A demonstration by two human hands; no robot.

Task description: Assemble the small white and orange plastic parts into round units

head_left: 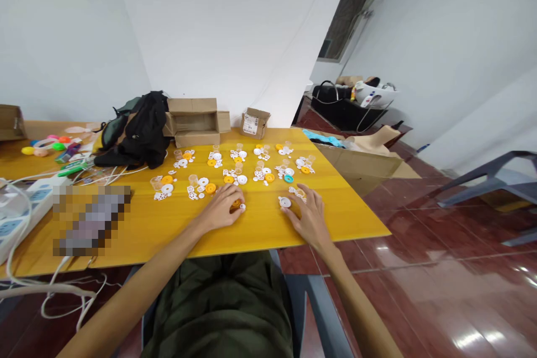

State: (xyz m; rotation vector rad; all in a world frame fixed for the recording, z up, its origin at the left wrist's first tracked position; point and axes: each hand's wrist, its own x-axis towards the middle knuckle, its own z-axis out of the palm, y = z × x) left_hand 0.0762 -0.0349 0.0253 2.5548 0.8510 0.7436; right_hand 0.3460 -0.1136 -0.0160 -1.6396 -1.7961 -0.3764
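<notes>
My left hand (221, 206) rests on the yellow table (168, 224), fingers curled round a small orange part (237, 203) with a tiny white piece (242, 207) beside it. My right hand (307, 212) lies on the table to the right, fingers partly spread, its fingertips touching a white round disc (285, 201) and small white printed pieces (298, 193). Beyond both hands lie several small groups of white, orange and teal discs, clear cups and tiny printed cards (239, 170).
A black backpack (136, 130), an open cardboard box (195, 121) and a small box (254, 122) stand at the table's back. A white power strip with cables (25, 207) lies at the left. A large carton (361, 159) and grey chair (490, 179) are on the red floor at the right.
</notes>
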